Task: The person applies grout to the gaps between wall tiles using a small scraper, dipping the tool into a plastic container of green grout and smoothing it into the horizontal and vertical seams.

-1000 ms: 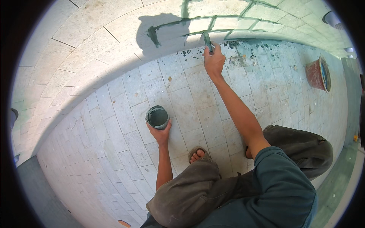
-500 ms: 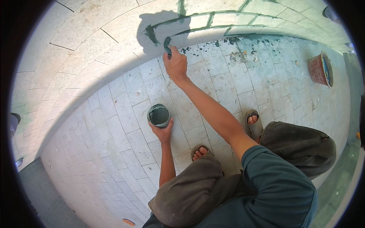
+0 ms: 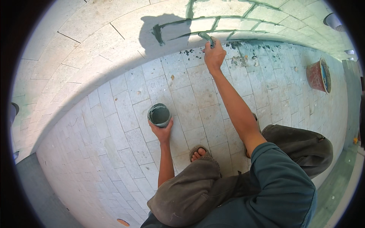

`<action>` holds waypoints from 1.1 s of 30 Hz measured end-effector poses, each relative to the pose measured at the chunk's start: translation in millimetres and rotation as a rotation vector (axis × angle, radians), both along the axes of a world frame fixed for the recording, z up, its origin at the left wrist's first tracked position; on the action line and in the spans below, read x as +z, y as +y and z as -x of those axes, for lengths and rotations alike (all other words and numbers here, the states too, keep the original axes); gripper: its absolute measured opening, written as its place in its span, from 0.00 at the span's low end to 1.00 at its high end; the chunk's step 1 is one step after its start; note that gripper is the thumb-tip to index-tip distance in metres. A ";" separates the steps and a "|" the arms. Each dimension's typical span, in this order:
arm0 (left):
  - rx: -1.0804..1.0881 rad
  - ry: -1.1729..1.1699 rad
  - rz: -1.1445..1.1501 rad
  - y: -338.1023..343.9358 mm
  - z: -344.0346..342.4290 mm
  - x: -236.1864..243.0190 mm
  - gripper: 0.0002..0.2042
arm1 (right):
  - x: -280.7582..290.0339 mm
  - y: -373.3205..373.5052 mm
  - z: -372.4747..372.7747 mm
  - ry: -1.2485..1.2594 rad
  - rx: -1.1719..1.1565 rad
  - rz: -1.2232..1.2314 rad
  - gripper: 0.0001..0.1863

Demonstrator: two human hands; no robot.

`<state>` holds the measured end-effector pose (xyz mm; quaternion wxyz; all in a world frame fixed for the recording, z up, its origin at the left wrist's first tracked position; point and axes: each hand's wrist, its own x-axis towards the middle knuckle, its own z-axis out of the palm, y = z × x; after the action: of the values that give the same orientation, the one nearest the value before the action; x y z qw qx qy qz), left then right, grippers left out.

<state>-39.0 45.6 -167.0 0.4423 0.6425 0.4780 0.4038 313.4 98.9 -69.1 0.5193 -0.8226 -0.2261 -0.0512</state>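
Right hand [image 3: 214, 56] grips a grout tool [image 3: 206, 37]; left hand [image 3: 162, 132] clasps the small tub [image 3: 159, 115]

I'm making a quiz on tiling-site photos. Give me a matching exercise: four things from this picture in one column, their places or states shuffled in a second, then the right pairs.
Things
1. small grey tub
2. reddish bucket
3. dark tool
4. sandalled foot

Places or states
A. stands alone on the tiles at the far right
B. in the right hand, at a dark-filled wall joint
C. on the floor between the two arms
D. on the floor, the left hand at its rim

Pairs: 1-D, 2-A, 3-B, 4-C
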 end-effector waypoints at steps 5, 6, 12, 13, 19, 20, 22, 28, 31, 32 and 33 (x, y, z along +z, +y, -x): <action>0.008 0.003 -0.025 0.4 0.9 2.0 0.43 | -1.8 6.2 24.5 0.064 -0.051 -0.023 0.14; 0.009 -0.008 -0.021 0.1 0.3 2.0 0.43 | -3.6 10.9 31.1 0.085 -0.047 -0.026 0.14; -0.010 0.042 -0.025 0.9 -2.8 1.0 0.46 | -11.6 50.9 70.9 0.019 0.088 -0.015 0.15; -0.007 0.040 -0.032 0.9 -2.1 0.8 0.46 | -9.8 53.1 77.8 0.029 0.125 -0.016 0.15; -0.002 0.038 -0.058 0.9 -0.7 1.5 0.43 | -5.8 30.6 84.3 0.196 0.250 -0.103 0.17; -0.001 0.038 -0.062 0.4 -0.4 1.0 0.42 | -2.8 24.4 79.9 0.254 0.254 -0.150 0.17; 0.004 0.035 -0.047 0.1 2.2 0.0 0.43 | 3.5 17.0 69.6 0.324 0.305 -0.156 0.16; 0.007 -0.009 -0.049 -0.7 -6.2 3.1 0.41 | 9.9 10.9 26.7 0.549 0.426 -0.198 0.12; 0.002 -0.001 -0.052 0.0 -3.5 2.1 0.41 | 15.0 16.9 14.9 0.704 0.436 -0.321 0.10; 0.003 0.007 -0.057 0.3 -3.2 2.1 0.41 | 15.9 17.4 11.7 0.774 0.405 -0.363 0.10; 0.004 0.014 -0.061 0.2 -3.1 2.1 0.41 | 16.8 17.5 8.7 0.843 0.372 -0.404 0.10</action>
<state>-35.9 45.8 -164.9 0.4181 0.6578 0.4697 0.4145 304.7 116.5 -52.3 0.7147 -0.6004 -0.1250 0.3362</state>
